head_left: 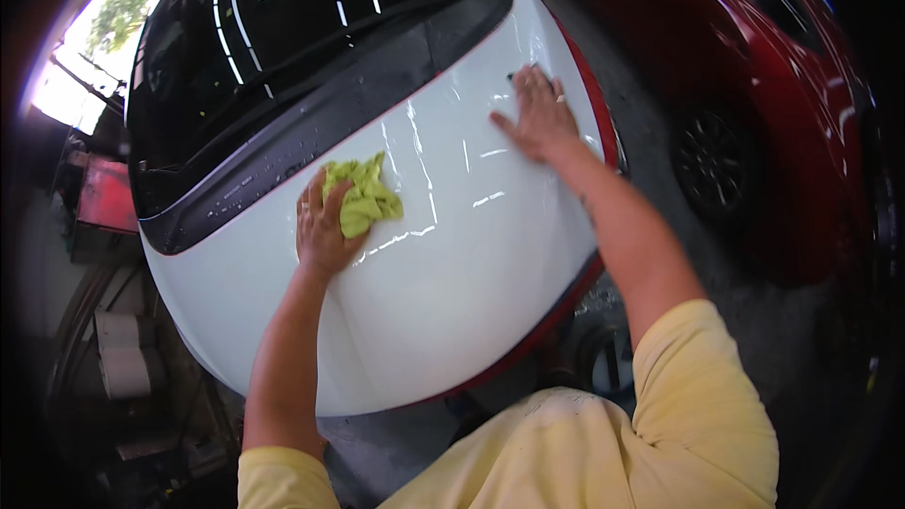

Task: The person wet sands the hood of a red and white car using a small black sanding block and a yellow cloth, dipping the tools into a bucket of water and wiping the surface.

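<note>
Toward ten o'clock from the middle of my feed, a crumpled yellow-green cloth [372,198] lies on a white hood [452,292]. I cannot pick out one long axis in its folds; one corner points to one o'clock. The left hand [322,224] has its fingers bent over the cloth's nine-o'clock edge, gripping it against the hood. At two o'clock from the cloth, the right hand [544,123] lies palm down and unclenched, thumb toward ten o'clock; by its fingertips I get a small dark patch [513,78] I cannot identify. The hood's long axis runs roughly seven to one o'clock, beside the dark windshield [311,47]. At six o'clock, marks on the yellow shirt [566,443] are too faint for me to read.
</note>
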A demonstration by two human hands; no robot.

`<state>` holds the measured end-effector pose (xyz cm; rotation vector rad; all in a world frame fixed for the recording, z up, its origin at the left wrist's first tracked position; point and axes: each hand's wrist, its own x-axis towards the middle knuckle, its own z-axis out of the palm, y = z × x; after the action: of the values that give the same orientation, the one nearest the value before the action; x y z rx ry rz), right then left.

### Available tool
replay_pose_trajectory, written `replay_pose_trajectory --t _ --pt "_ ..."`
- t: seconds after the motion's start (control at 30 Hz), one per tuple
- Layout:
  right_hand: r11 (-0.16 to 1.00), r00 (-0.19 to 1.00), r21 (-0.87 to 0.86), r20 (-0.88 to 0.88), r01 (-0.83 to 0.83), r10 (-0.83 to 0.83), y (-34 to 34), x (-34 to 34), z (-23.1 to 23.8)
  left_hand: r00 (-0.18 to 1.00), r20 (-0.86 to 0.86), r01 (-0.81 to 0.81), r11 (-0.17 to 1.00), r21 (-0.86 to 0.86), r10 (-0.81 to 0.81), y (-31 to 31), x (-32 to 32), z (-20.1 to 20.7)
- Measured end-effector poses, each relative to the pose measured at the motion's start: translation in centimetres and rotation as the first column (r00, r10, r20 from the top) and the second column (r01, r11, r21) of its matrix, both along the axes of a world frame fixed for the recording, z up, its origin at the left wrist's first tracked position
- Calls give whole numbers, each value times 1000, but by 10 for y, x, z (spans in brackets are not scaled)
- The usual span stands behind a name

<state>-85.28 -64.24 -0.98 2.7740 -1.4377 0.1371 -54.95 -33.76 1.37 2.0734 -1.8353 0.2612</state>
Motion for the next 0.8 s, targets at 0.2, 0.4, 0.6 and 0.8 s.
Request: replay_pose_trajectory --t 0.2,0.4,0.6,0.8 --pt "995 959 95 282 -36 8 275 -31 -64 1000 26 13 999 -37 -12 1 -1 4" --pt "975 915 78 368 -208 166 436 -69 -116 1000 -21 1 1000 -1 -1 0 -12 14" --pt "989 943 -17 300 -149 147 242 -29 -67 999 -39 -2 1000 3 2 5 -5 5" --pt "998 984 41 171 -46 39 -8 23 -2 999 -28 22 999 -38 -23 1 -1 3"
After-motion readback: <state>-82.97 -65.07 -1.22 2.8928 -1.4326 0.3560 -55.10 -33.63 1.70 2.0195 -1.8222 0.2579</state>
